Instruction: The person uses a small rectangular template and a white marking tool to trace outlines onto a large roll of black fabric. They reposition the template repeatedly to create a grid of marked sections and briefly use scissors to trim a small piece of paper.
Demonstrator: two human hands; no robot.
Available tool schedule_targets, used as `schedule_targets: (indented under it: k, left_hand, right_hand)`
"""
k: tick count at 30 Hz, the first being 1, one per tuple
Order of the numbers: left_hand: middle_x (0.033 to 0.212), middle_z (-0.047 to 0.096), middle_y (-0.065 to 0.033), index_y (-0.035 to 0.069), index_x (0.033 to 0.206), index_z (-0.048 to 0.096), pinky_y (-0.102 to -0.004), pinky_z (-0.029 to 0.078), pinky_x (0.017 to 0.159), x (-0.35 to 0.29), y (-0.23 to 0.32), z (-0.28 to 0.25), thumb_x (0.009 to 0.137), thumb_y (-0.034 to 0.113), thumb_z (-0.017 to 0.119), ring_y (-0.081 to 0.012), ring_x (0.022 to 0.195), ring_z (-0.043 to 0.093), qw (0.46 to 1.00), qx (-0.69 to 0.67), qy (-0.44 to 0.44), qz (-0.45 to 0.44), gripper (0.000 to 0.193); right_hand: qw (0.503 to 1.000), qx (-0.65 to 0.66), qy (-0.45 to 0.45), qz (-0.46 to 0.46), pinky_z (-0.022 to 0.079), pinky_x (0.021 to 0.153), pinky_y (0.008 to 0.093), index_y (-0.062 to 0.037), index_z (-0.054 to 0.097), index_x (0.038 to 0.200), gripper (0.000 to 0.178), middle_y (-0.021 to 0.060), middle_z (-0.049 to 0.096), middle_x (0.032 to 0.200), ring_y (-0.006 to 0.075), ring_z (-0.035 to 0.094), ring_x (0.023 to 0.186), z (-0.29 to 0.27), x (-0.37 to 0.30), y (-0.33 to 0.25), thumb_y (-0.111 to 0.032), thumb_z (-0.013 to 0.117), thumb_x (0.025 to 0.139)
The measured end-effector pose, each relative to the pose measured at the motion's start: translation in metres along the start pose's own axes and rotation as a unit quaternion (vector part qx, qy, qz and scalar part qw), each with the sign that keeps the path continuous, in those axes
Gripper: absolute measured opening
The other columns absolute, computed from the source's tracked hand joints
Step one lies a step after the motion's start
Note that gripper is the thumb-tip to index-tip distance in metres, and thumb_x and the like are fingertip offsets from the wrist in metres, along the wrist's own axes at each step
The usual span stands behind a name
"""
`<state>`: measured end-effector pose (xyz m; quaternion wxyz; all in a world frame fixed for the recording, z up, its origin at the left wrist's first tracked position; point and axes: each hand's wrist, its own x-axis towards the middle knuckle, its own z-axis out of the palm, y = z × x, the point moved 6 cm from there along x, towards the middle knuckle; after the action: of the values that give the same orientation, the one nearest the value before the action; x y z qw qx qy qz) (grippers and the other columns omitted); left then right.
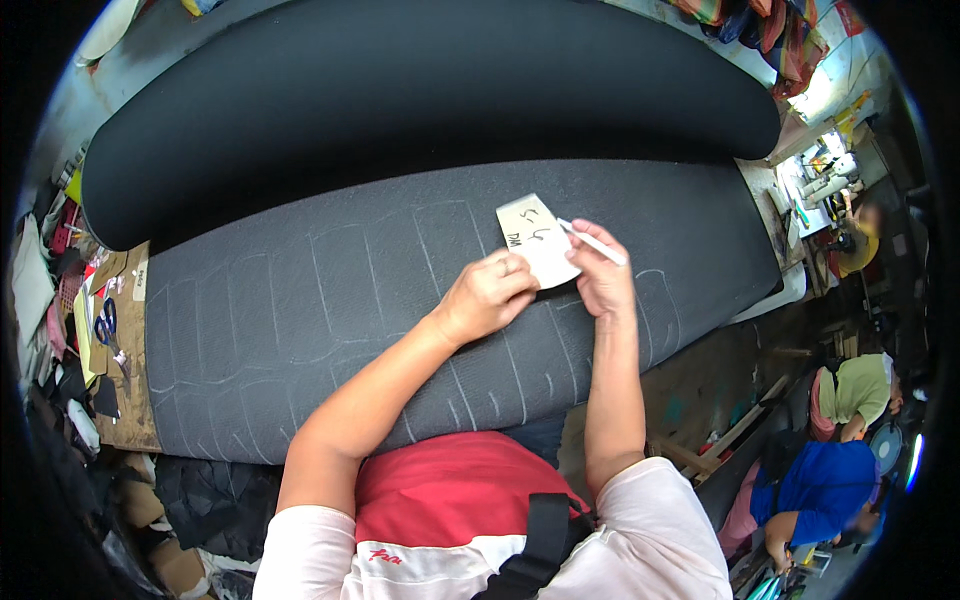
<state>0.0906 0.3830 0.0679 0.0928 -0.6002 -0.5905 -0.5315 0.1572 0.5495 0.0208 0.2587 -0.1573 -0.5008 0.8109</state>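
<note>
My left hand (488, 297) is closed on the lower left edge of a small cream cardboard pattern piece (548, 262) with dark handwritten marks. The card is raised over a dark grey textured sheet (390, 270), which bears rows of white outlines. In my right hand (607, 280), a slim white marking pen (598, 242) is pinched between the fingers. Its tip points up and left, beside the card's right edge. The right fingertips are close to the card's edge, and I cannot tell whether they touch it.
Behind the sheet lies a thick black roll (430, 90). Blue-handled scissors (106, 325) rest on the wooden table end (140, 400) at left, near scraps. A sewing machine (830, 180) stands at far right. Other people, one in a blue shirt (825, 490), sit at lower right.
</note>
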Motion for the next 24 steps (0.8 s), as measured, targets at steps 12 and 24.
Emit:
schedule_targets:
  k: [12,24]
  left_hand:
    - [0.15,0.03,-0.0059,0.01,0.142,0.034,-0.0709,0.007,0.105,-0.036,-0.063,0.028,0.079,0.054,0.061,-0.0217,0.14,0.024,0.884,0.232,-0.3,-0.275,0.081]
    - [0.149,0.031,-0.0011,0.014,0.141,0.038,-0.0706,0.01,0.104,-0.034,-0.063,0.028,0.076,0.059,0.06,-0.0184,0.139,0.026,0.873,0.252,-0.307,-0.284,0.082]
  right_hand:
    - [0.823,-0.532,0.016,-0.198,0.052,0.077,0.0292,0.0006,0.064,0.109,0.025,0.0162,0.07,0.089,0.0175,0.068,0.089,0.019,0.007,0.009,-0.011,0.057,0.088]
    - [0.864,-0.492,-0.016,-0.11,0.053,0.063,0.0344,-0.0041,0.072,0.08,0.015,0.015,0.068,0.073,0.0255,0.069,0.069,0.055,0.112,0.038,-0.016,0.063,0.078]
